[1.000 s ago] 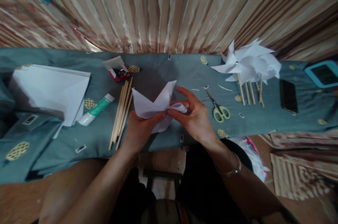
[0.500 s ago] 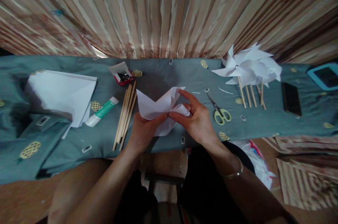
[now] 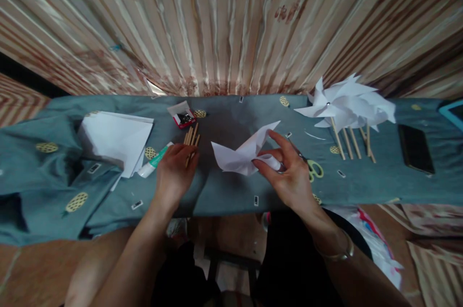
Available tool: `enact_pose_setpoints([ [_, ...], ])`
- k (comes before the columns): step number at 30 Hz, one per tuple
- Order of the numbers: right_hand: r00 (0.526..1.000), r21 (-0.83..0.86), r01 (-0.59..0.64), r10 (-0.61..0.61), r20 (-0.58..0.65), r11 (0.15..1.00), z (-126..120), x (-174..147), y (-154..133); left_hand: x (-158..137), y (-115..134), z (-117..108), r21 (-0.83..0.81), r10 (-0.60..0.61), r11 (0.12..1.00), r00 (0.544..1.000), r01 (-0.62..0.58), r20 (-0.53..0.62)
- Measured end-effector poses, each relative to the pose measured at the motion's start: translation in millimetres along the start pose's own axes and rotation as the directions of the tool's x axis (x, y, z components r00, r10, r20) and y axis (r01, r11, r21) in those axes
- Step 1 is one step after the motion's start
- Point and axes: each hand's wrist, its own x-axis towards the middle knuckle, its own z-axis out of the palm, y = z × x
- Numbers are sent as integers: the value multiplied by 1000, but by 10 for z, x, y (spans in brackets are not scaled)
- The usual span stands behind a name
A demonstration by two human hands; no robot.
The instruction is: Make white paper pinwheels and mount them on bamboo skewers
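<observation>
A white paper pinwheel [image 3: 246, 152] with curled blades is held above the cloth in front of me. My right hand [image 3: 287, 169] pinches its centre between thumb and fingers, with a folded blade tucked inside the grip. My left hand [image 3: 177, 169] is over a bundle of wooden sticks [image 3: 191, 137], covering their lower parts. Its fingers curl downward there, and whether they grip a stick is hidden. Just left of that hand lies a green and white glue stick [image 3: 152, 162], partly covered by it.
White paper sheets [image 3: 115, 138] lie at left. An open red box of small metal pins [image 3: 183, 116] stands behind the sticks. Green-handled scissors [image 3: 315, 170] lie beside my right hand. Finished pinwheels [image 3: 350, 104] on sticks and a phone [image 3: 415, 148] are at right.
My left hand has let go of the paper pinwheel and moved left onto the wooden sticks. My right hand keeps the pinwheel. The whole view has shifted slightly.
</observation>
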Motion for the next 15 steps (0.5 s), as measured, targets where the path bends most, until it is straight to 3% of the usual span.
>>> enact_pose_setpoints([
  [3, 1000, -17, 22, -22, 9, 1000, -21, -34, -5, -5, -81, -46, 214, 14, 976, 995, -36, 102],
  [7, 999, -21, 43, -42, 31, 999, -39, -53, -2, -13, -87, -56, 324, -25, 945, 986, -32, 168],
  [12, 996, -23, 74, -73, 55, 997, -43, -74, -16, -4, -62, -22, 296, -26, 955, 987, -21, 156],
  [15, 992, -22, 116, -115, 56, 993, -43, -102, -41, -13, -11, 3, 154, -48, 988, 993, 31, 106],
])
